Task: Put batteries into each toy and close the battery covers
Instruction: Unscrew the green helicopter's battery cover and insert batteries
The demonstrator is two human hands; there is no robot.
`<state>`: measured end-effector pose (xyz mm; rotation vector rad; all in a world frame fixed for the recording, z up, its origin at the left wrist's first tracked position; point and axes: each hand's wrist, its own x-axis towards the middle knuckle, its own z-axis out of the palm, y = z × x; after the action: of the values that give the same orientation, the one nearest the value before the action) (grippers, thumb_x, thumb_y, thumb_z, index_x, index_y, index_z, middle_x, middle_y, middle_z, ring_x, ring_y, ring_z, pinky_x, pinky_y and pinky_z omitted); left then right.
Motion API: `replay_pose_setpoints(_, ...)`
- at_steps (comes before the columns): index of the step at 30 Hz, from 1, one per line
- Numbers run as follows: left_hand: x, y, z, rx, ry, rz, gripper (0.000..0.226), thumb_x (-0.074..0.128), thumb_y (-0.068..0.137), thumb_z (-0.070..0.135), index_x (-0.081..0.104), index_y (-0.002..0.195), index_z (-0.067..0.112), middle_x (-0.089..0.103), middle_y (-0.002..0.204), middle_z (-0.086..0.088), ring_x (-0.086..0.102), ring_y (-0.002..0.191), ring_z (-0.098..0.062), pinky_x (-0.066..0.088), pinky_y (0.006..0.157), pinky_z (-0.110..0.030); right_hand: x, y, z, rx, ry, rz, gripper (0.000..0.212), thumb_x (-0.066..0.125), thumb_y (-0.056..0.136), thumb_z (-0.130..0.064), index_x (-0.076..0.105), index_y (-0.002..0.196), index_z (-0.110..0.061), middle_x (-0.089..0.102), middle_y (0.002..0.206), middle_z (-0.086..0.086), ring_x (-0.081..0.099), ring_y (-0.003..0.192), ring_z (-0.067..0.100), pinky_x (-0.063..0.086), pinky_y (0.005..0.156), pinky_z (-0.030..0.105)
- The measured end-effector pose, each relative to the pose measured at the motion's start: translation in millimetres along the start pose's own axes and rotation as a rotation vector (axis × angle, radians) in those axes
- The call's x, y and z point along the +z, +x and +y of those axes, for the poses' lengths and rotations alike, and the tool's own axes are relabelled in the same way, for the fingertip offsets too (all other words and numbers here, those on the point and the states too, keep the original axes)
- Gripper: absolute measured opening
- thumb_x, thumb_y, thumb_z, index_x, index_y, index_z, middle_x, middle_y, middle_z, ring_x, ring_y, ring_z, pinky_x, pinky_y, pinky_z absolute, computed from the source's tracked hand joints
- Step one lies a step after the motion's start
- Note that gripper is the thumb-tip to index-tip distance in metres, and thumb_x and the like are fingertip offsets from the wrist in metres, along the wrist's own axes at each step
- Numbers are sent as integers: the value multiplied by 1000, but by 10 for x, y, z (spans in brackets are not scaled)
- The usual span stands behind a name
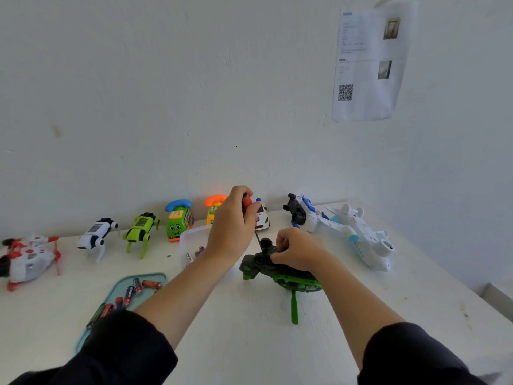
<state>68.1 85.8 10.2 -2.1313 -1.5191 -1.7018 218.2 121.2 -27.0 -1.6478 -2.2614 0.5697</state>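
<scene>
On the white table, near edge: teal tray (116,287) of cylindrical batteries (133,290); mid-table, right hand (298,250) pinches the upturned green-black plastic helicopter (277,270), left hand (233,223) grips a red-handled screwdriver (248,204); beyond, eight glossy plastic toys along the wall.

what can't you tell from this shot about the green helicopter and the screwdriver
- Screwdriver tip: head view, too small against the green helicopter, beside the right hand.
- Battery cover and screw: covered by that hand.
- Screwdriver handle: mostly wrapped by the left hand.
- Orange toy phone: behind the left hand.
</scene>
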Motion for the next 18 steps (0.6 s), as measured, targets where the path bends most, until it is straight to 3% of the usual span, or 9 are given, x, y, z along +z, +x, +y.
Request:
replay_pose_setpoints(2,6,3,-19,-10,0,13,13,55,92,13,52,104,7,63,77,-9,64,68,-23,54,66,-45,-2,-1,0,-3,-2,-10,21,65,78,-41,51,91,-31,58,92,-9,55,87,12,42,76,27)
replay_pose_setpoints(5,-49,44,-49,-48,-3,83,16,58,91,16,53,105,8,63,77,-9,63,67,-26,54,66,-43,-7,-4,11,6,-1,-46,37,69,75,-46,52,105,-33,56,98,-11,54,93,13,45,86,32)
replay_pose_setpoints(8,-213,157,-155,-154,128,153,26,60,91,21,53,111,7,60,79,-3,58,68,-25,47,64,-33,-25,3,48,4,-15,-48,33,69,75,-45,56,102,-32,58,97,-10,55,90,12,49,88,34)
replay_pose_setpoints(13,-581,86,-829,-515,600,-33,23,52,93,30,52,104,10,61,85,-11,57,75,-30,39,59,-32,-52,10,68,-1,89,-77,33,65,79,-46,48,105,-33,58,105,-5,57,94,16,49,90,36)
replay_pose_setpoints(18,-784,-267,-1320,-847,707,-151,29,50,94,34,52,106,7,60,101,-16,56,92,-34,44,72,-38,-60,21,5,-53,14,-120,34,68,78,-41,51,104,-28,55,104,-4,56,93,15,50,88,35)
